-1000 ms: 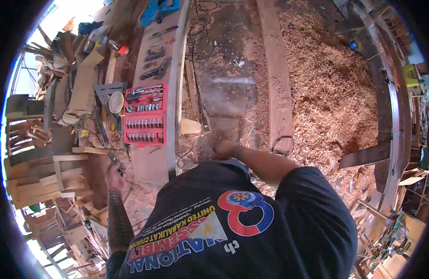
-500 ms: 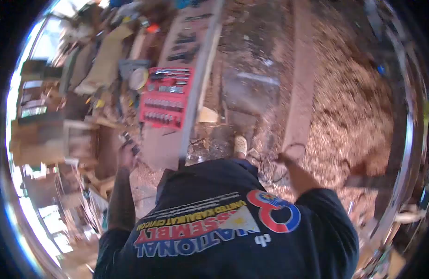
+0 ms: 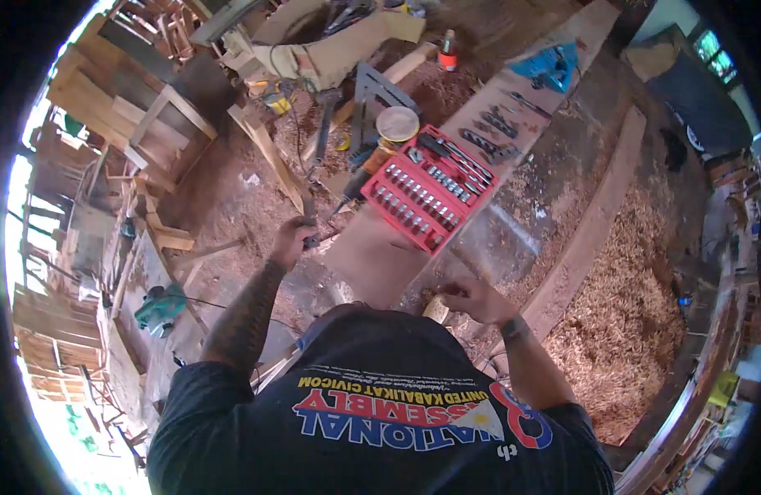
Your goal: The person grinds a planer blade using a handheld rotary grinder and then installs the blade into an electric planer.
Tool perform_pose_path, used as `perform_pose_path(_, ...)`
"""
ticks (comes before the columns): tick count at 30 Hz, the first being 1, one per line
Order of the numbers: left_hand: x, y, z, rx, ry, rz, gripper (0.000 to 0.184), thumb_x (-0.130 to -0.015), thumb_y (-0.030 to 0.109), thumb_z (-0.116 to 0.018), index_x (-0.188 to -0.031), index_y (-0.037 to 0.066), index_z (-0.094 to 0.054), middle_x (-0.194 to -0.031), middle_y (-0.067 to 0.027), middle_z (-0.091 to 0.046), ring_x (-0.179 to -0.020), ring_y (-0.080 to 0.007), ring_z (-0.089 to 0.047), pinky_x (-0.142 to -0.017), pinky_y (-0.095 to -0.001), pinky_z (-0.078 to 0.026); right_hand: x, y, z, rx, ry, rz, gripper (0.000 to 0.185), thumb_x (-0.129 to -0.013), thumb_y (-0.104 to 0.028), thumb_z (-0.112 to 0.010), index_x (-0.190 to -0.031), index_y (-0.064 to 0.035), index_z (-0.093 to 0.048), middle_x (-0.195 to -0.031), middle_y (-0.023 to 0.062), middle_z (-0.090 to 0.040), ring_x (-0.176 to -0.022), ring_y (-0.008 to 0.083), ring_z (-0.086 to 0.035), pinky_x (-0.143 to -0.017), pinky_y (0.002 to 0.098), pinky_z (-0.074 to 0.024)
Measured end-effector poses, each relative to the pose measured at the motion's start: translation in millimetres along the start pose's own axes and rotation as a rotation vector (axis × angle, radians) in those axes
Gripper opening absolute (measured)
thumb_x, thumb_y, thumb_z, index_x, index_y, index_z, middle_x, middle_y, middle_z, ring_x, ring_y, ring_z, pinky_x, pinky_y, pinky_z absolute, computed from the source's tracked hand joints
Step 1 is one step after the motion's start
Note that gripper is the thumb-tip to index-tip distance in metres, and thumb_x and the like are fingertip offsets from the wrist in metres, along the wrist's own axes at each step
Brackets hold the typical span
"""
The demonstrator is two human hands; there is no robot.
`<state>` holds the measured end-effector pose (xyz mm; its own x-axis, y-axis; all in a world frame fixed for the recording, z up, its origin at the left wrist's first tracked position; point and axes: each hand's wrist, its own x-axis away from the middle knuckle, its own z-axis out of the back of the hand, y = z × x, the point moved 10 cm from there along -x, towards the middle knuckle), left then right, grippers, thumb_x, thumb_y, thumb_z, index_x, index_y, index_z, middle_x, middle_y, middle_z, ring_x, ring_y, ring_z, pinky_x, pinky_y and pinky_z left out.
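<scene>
My left hand [image 3: 291, 242] is closed around a small dark metal-looking tool [image 3: 310, 223], whose exact kind I cannot make out. It is held left of the plank's near end. My right hand [image 3: 478, 299], with a band at the wrist, hovers near my body beside a light-coloured shoe [image 3: 436, 309]. Its fingers are loosely bent and apart, with nothing visible in them. Ahead, a red socket set case [image 3: 431, 188] lies open on the wooden plank [image 3: 380, 260], filled with sockets and drive tools.
Beyond the case lie several dark tools [image 3: 492, 136] and a blue pouch [image 3: 549, 66]. Left of it are a round-lidded container [image 3: 398, 124], a metal square [image 3: 362, 103] and a bottle [image 3: 448, 51]. Wood shavings [image 3: 620, 330] heap at right; a green power tool [image 3: 159, 310] sits at left.
The view has swung round, and the socket case now appears more central and tilted. My right hand has come inward toward the plank. My left hand still holds the dark tool.
</scene>
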<state>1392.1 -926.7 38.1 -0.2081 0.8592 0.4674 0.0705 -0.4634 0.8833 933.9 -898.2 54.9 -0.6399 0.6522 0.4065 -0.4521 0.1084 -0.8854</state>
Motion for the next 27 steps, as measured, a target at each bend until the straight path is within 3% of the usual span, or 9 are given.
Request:
perform_pose_path(2,1,3,8,0.037,-0.029,-0.015,0.015,-0.097,0.013,-0.073,-0.109,0.005,-0.071,-0.090,-0.0040,-0.069,-0.079,-0.0159,-0.067,-0.072,-0.0314,-0.054,-39,-77,-16,-0.128,0.005,0.214,0.043,-0.103,-0.038,-0.077,-0.129,-0.0039,-0.072,-0.115,0.0164,-0.076,-0.108,0.0237,-0.074,-0.092,0.0416,-0.0592)
perform_pose_path(6,-7,-23,22,-0.012,-0.181,0.066,0.019,-0.095,0.012,-0.076,-0.112,0.005,-0.074,-0.095,-0.0013,-0.073,-0.083,-0.0129,-0.066,-0.075,-0.0297,-0.053,-154,-189,-46,0.396,0.167,0.420,0.046,-0.101,-0.038,-0.076,-0.126,-0.0002,-0.072,-0.110,0.0227,-0.076,-0.105,0.0370,-0.076,-0.092,0.0455,-0.0593)
perform_pose_path(9,-18,-34,20,-0.028,-0.390,-0.099,0.028,-0.097,0.011,-0.076,-0.122,0.002,-0.072,-0.102,-0.0039,-0.073,-0.094,-0.0147,-0.067,-0.085,-0.0327,-0.055,-232,-232,-50,0.379,0.246,0.167,0.043,-0.098,-0.039,-0.076,-0.115,0.0012,-0.073,-0.103,0.0258,-0.076,-0.098,0.0445,-0.075,-0.088,0.0483,-0.0591)
perform_pose_path(11,-54,-62,17,-0.082,-0.434,-0.242,0.035,-0.099,0.014,-0.072,-0.130,-0.001,-0.071,-0.102,-0.0060,-0.073,-0.099,-0.0178,-0.067,-0.089,-0.0349,-0.055,-266,-233,-49,0.286,0.369,0.248,0.045,-0.096,-0.041,-0.077,-0.109,0.0018,-0.072,-0.099,0.0260,-0.076,-0.094,0.0449,-0.075,-0.085,0.0491,-0.0585)
perform_pose_path(15,-74,28,-30,-0.240,-0.386,-0.757,0.044,-0.099,0.026,-0.073,-0.137,0.004,-0.068,-0.115,-0.0158,-0.073,-0.109,-0.0302,-0.069,-0.099,-0.0450,-0.055,-261,-212,-53,0.087,0.390,0.106,0.037,-0.102,-0.037,-0.075,-0.100,0.0004,-0.072,-0.090,0.0166,-0.076,-0.081,0.0315,-0.075,-0.073,0.0424,-0.0594)
perform_pose_path(20,-162,-52,-87,-0.681,-0.538,-0.599,0.048,-0.097,0.039,-0.077,-0.136,0.012,-0.072,-0.127,-0.0255,-0.071,-0.119,-0.0458,-0.066,-0.112,-0.0527,-0.049,-192,-141,-85,-0.449,0.351,-0.131,0.024,-0.110,-0.027,-0.069,-0.108,-0.0029,-0.071,-0.089,0.0053,-0.073,-0.076,0.0139,-0.071,-0.065,0.0305,-0.0586)
perform_pose_path(22,-167,-43,-95,-0.589,-0.471,-0.782,0.043,-0.095,0.040,-0.079,-0.127,0.011,-0.078,-0.118,-0.0265,-0.074,-0.117,-0.0455,-0.067,-0.109,-0.0528,-0.052,-160,-127,-98,-0.468,0.407,-0.192,0.026,-0.112,-0.027,-0.066,-0.116,-0.0020,-0.070,-0.095,0.0066,-0.073,-0.081,0.0152,-0.072,-0.071,0.0323,-0.0611)
perform_pose_path(24,-157,-24,-81,-0.673,-0.528,-0.540,0.039,-0.095,0.040,-0.080,-0.121,0.011,-0.081,-0.112,-0.0259,-0.076,-0.115,-0.0418,-0.070,-0.106,-0.0524,-0.054,-146,-114,-114,-0.573,0.363,-0.260,0.026,-0.112,-0.026,-0.065,-0.121,-0.0014,-0.070,-0.100,0.0082,-0.075,-0.082,0.0168,-0.073,-0.073,0.0333,-0.0621)
perform_pose_path(27,-133,12,-76,-0.532,-0.614,-0.522,0.035,-0.098,0.036,-0.081,-0.111,0.004,-0.080,-0.099,-0.0184,-0.079,-0.087,-0.0272,-0.077,-0.080,-0.0424,-0.062,-144,-98,-131,-0.676,0.285,-0.277,0.035,-0.114,-0.030,-0.062,-0.132,-0.0005,-0.068,-0.110,0.0107,-0.076,-0.090,0.0195,-0.075,-0.080,0.0363,-0.0631)
